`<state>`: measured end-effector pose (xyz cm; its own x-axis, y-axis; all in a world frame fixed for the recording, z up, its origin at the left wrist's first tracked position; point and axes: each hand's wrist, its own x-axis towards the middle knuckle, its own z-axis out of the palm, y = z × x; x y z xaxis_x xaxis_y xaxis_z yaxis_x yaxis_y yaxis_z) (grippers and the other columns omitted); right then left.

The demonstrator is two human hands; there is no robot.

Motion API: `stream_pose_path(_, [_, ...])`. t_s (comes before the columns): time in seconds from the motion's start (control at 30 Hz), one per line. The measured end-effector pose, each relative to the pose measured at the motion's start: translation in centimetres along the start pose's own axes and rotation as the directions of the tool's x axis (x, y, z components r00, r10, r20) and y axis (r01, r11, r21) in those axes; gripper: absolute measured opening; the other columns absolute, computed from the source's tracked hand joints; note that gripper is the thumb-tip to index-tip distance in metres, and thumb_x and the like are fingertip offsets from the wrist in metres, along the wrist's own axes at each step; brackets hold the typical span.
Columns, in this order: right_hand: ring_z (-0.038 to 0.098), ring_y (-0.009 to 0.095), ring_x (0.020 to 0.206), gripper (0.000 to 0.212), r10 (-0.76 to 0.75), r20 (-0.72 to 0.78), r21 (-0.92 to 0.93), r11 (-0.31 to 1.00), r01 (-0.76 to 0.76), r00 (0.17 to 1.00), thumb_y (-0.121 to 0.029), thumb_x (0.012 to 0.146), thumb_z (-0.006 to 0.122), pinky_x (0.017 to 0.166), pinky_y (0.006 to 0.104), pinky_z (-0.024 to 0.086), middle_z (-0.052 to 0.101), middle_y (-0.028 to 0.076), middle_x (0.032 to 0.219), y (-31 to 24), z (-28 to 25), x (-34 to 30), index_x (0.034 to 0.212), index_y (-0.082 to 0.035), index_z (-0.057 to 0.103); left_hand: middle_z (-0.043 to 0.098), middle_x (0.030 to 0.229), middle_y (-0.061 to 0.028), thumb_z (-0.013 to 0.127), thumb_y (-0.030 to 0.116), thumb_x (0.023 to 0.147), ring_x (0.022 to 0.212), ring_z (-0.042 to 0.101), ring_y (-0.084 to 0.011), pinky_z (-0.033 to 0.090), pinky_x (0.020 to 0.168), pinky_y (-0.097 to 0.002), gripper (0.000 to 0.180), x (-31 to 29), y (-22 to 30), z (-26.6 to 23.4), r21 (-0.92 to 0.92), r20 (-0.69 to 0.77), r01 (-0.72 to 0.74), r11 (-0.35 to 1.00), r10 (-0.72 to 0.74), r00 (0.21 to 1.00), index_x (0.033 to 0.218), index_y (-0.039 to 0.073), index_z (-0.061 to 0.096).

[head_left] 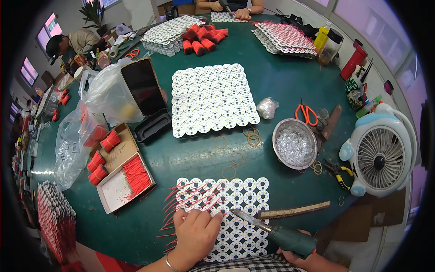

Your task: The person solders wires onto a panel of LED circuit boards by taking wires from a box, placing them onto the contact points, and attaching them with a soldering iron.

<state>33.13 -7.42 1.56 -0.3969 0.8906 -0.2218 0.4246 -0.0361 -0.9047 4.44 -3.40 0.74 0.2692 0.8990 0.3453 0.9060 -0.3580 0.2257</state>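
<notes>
A panel of round white circuit boards point(236, 235) lies in front of me, with thin red wires point(174, 197) across its left and upper-left boards. My left hand point(197, 233) rests on the panel's left part, fingers curled and pinched together. What is between its fingertips is hidden. My right hand point(297, 254) is wrapped round the green handle of a soldering iron point(290, 238). The iron's metal barrel points up and left, its tip touching or just above the boards near my left fingers. A flat wooden strip point(294, 210) lies beside the panel, behind the iron.
Left: cardboard box point(106, 190) of red wires, plastic bag point(74, 149), propped phone point(140, 86). Ahead: stacked boards point(213, 99). Right: metal bowl point(294, 164) with silvery bits, orange scissors point(306, 113), cutters point(340, 174), fan point(380, 154). Another person's hands point(242, 13) work opposite.
</notes>
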Motion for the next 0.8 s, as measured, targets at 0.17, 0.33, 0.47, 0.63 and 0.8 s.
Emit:
stream_pose_path(0.17, [0.067, 0.016, 0.069, 0.027, 0.096, 0.035, 0.108, 0.989, -0.099, 0.995, -0.006, 0.081, 0.063, 0.061, 0.0268, 0.055, 0.062, 0.011, 0.092, 0.6, 0.3, -0.2, 0.106, 0.003, 0.058, 0.045, 0.062, 0.0049, 0.069, 0.013, 0.068, 0.063, 0.048, -0.0129, 0.030, 0.069, -0.0362, 0.016, -0.1, 0.0, 0.3, 0.033, -0.002, -0.021, 0.999, 0.021, 1.000, 0.083, 0.015, 0.066])
stream_pose_path(0.33, [0.067, 0.015, 0.069, 0.024, 0.158, -0.077, 0.181, 0.973, -0.142, 0.984, -0.007, 0.080, 0.064, 0.062, 0.0261, 0.054, 0.063, 0.009, 0.089, -0.8, 0.7, -0.3, 0.102, 0.003, 0.060, 0.045, 0.062, 0.0045, 0.068, 0.013, 0.069, 0.063, 0.048, -0.0132, 0.030, 0.069, -0.0363, 0.014, 0.0, -0.1, 0.1, 0.060, 0.016, -0.054, 0.997, 0.053, 0.998, 0.084, 0.015, 0.066])
stream_pose_path(0.47, [0.066, 0.014, 0.067, 0.024, -0.046, 0.019, -0.077, 0.996, 0.048, 0.999, -0.007, 0.078, 0.065, 0.065, 0.0280, 0.054, 0.065, 0.006, 0.085, -0.3, 0.0, 0.1, 0.101, -0.001, 0.063, 0.046, 0.064, 0.0037, 0.066, 0.014, 0.071, 0.064, 0.049, -0.0140, 0.031, 0.069, -0.0362, 0.014, 0.2, 0.0, -0.1, 0.062, 0.041, -0.082, 0.995, 0.080, 0.996, 0.084, 0.014, 0.066])
stream_pose_path(0.63, [0.065, 0.014, 0.065, 0.025, -0.383, -0.010, -0.492, 0.806, 0.328, 0.924, -0.007, 0.074, 0.065, 0.069, 0.0318, 0.053, 0.068, 0.003, 0.086, -1.3, 0.2, 1.6, 0.098, -0.007, 0.064, 0.047, 0.066, 0.0022, 0.062, 0.015, 0.073, 0.067, 0.049, -0.0143, 0.032, 0.070, -0.0351, 0.013, 0.5, 0.0, -0.5, 0.072, 0.080, -0.092, 0.993, 0.086, 0.993, 0.085, 0.013, 0.066])
stream_pose_path(0.8, [0.065, 0.016, 0.068, 0.016, -0.059, -0.093, 0.014, 0.998, 0.060, 0.994, -0.008, 0.077, 0.065, 0.069, 0.0320, 0.052, 0.067, 0.006, 0.086, 1.9, 1.2, -0.9, 0.092, -0.005, 0.063, 0.048, 0.068, 0.0013, 0.060, 0.016, 0.074, 0.068, 0.050, -0.0147, 0.034, 0.070, -0.0341, 0.013, 0.5, 0.0, -0.5, 0.088, 0.093, -0.103, 0.991, 0.095, 0.991, 0.086, 0.013, 0.065])
